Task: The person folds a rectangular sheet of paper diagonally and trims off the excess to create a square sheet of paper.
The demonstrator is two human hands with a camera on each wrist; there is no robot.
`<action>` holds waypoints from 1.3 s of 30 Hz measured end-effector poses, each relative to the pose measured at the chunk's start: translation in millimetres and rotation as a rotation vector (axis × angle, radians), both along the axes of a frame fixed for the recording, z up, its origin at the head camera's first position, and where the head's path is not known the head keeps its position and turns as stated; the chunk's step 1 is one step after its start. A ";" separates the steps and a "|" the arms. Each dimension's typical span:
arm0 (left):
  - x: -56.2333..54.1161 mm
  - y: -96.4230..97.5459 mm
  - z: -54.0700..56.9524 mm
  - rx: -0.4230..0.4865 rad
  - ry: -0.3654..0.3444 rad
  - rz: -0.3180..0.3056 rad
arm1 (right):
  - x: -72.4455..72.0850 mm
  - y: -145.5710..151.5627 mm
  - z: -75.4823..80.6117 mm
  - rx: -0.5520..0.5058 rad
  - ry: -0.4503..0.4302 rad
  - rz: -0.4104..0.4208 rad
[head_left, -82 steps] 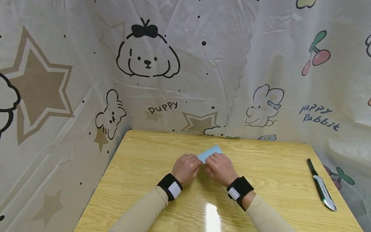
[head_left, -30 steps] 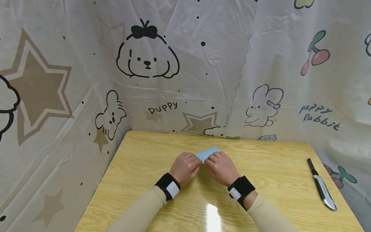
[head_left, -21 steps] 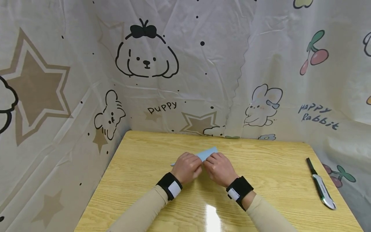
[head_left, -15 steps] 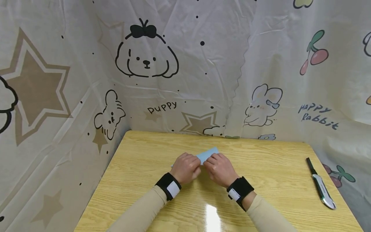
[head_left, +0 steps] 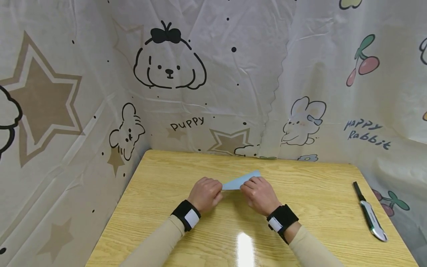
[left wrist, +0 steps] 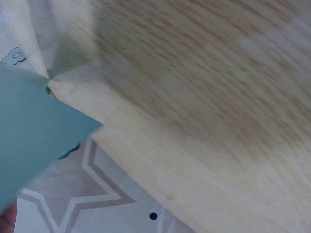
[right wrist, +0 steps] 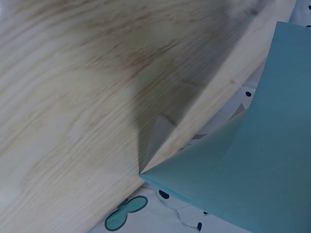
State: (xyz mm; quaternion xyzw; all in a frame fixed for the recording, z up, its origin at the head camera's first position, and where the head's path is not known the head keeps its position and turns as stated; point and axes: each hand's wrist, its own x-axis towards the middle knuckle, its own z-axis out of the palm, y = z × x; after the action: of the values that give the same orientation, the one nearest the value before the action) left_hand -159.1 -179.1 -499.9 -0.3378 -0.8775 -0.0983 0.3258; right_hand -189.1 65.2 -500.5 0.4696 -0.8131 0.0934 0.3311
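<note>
A light blue sheet of paper (head_left: 237, 183) stretches between my two hands over the middle of the table. My left hand (head_left: 205, 194) pinches its left end with curled fingers. Nearer the right end, my right hand (head_left: 261, 195) grips the lower edge, and a corner sticks up behind the knuckles. In the left wrist view the paper (left wrist: 36, 131) ends in a pointed corner, with a bit of fingertip (left wrist: 7, 221) at the frame's edge. The right wrist view shows the paper (right wrist: 272, 150) bent over, with a folded layer tapering to a point. Both thumbs are mostly hidden.
On the right of the wooden table (head_left: 160, 237) lies a cutter-like tool (head_left: 371, 215) with a narrow black end and a silver and green handle. A patterned cloth (head_left: 233, 74) hangs behind the table and along its sides.
My hands have drawn apart, the left one to the left and the right one to the right. More of the paper's lower edge shows between them.
</note>
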 end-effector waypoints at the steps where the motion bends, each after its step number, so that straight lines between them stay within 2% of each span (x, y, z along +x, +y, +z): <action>1: -0.1 -1.8 -0.8 0.000 -0.005 0.002 | -0.2 1.1 -0.2 -0.002 -0.004 -0.001; 7: 0.7 -15.3 -5.7 -0.002 -0.045 0.033 | -0.9 10.2 -1.0 -0.009 -0.042 -0.018; 13: -0.5 -31.6 -14.3 0.005 -0.022 0.051 | -1.4 21.7 -2.7 -0.024 -0.062 -0.034; 19: 1.1 -53.3 -21.8 0.039 -0.031 0.143 | -4.9 40.1 -3.3 -0.082 -0.062 -0.090; 22: 2.3 -57.9 -23.0 0.047 -0.028 0.151 | -5.8 46.7 -4.6 -0.087 -0.068 -0.102; 26: 1.8 -51.4 -20.4 0.046 -0.020 0.120 | -5.0 47.7 -7.1 -0.078 -0.075 -0.093; 34: 0.1 -23.5 -10.9 0.059 -0.050 0.081 | -3.0 36.6 -9.1 -0.078 -0.069 -0.072; 39: -0.8 -14.6 -8.1 0.111 -0.073 0.073 | -1.2 32.3 -7.9 -0.082 -0.079 -0.062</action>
State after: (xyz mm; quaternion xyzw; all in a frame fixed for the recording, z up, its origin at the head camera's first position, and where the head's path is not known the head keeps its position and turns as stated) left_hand -159.9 -193.7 -508.0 -0.2831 -0.8937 -0.1473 0.3154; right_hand -190.4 97.5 -508.5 0.4261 -0.8352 0.1348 0.3203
